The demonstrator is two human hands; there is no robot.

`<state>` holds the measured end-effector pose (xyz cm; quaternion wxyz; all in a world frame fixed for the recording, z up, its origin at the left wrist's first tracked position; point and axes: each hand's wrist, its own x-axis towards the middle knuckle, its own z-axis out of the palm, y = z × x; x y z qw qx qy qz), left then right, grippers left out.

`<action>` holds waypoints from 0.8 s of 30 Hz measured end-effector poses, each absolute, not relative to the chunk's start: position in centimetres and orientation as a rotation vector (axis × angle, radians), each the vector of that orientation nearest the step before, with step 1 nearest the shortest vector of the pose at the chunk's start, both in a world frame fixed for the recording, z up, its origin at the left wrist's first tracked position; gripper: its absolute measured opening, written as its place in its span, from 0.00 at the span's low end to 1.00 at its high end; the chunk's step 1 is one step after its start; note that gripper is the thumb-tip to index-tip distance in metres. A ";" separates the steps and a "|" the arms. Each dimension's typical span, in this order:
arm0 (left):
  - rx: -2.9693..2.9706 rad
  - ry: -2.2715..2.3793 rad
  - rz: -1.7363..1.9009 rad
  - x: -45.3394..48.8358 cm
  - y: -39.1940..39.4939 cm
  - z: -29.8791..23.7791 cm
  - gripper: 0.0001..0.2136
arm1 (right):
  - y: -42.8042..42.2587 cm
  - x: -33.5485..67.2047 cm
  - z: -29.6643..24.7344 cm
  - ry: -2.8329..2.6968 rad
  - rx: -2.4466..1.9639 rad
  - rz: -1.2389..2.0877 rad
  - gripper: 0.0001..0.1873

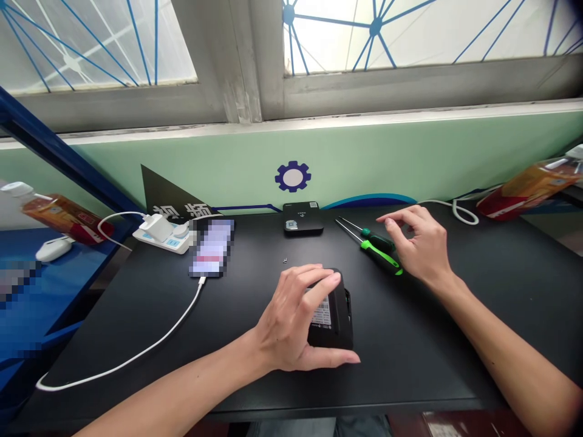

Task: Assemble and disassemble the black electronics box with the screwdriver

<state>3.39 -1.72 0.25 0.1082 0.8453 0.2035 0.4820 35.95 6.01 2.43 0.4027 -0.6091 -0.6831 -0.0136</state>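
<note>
My left hand (296,321) is wrapped around a black set-top box (339,318) near the front of the desk, fingers over its top end and thumb along its near side. A label with printed text and barcodes faces up, partly hidden by the fingers. Along the box's right side the casing shows a gap. Beside two screwdrivers, my right hand (416,243) hovers with its index finger stretched out and nothing visible in it. One screwdriver (382,258) has a bright green and black handle; the other screwdriver (378,238) is dark green. Small screws (285,260) lie left of them.
A second black box (303,220) stands by the green wall panel. At left, a phone (212,249) is plugged into a white cable (159,340), near a power strip (166,237). Drink bottles (531,185) stand at both sides. The desk's front edge (364,408) is close.
</note>
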 end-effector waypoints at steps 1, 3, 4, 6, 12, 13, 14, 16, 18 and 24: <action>2.452 0.629 1.438 3.2 -1.7 0.3 0.49 | 5.7 35.5 2.6 -1.755 -1.501 -0.050 0.16; 2.371 0.690 1.484 2.9 -1.6 0.3 0.47 | 4.9 34.5 3.0 -1.841 -1.399 -0.054 0.14; 2.335 0.718 1.507 2.8 -1.5 0.4 0.47 | 4.4 33.9 3.3 -1.899 -1.339 -0.035 0.13; 2.286 0.773 1.542 2.4 -1.2 0.3 0.46 | 2.7 32.5 3.8 -2.047 -1.253 0.102 0.10; 2.227 0.931 1.522 1.7 -0.5 0.2 0.44 | -3.8 28.8 3.9 -2.247 -1.169 0.910 0.54; 2.215 0.937 1.523 1.8 -0.5 0.1 0.44 | -4.5 28.5 3.7 -2.274 -1.191 0.966 0.60; 2.203 0.933 1.531 1.8 -0.5 0.1 0.44 | -5.0 28.3 3.6 -2.297 -1.219 0.997 0.63; 2.189 0.898 1.559 1.9 -0.4 0.0 0.44 | -5.1 28.2 3.4 -2.321 -1.263 1.010 0.63; 2.187 0.866 1.586 2.0 -0.5 -0.1 0.44 | -4.2 28.3 3.4 -2.325 -1.244 1.014 0.62; 2.220 1.005 1.502 1.9 -0.5 0.7 0.32 | 1.3 29.8 3.7 -2.357 -1.091 1.056 0.59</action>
